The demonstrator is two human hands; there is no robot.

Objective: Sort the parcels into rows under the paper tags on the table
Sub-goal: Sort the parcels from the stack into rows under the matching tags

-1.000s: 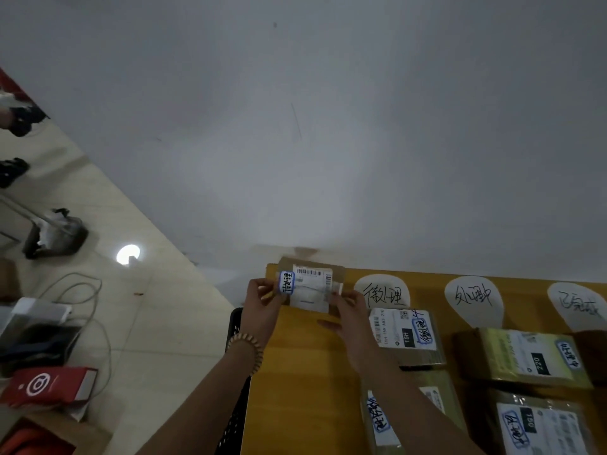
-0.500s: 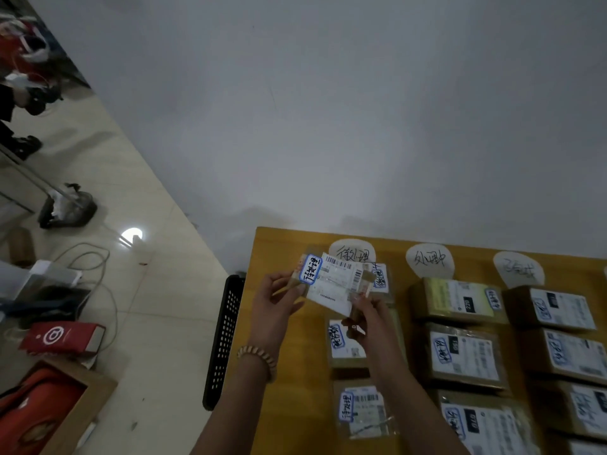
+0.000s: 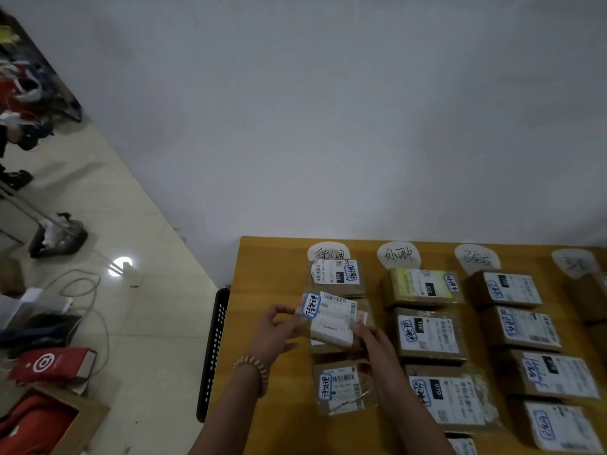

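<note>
Head view: both hands are gripping one parcel (image 3: 330, 318); the left hand (image 3: 276, 330) is pinching its left edge, the right hand (image 3: 371, 338) its right edge; the parcel is hovering over the bench (image 3: 262, 290), below the leftmost tag (image 3: 326, 252), between two parcels (image 3: 336, 277) (image 3: 341, 389) lying in that row.

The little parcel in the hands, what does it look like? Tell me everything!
The little parcel is a small flat brown packet that looks wrapped in shiny clear film. A white shipping label with barcodes covers most of its top, and a blue-edged sticker with handwriting sits at its left end. The left hand pinches its left edge, the right hand its right edge. It is held tilted above the leftmost row on the yellow table.
</note>
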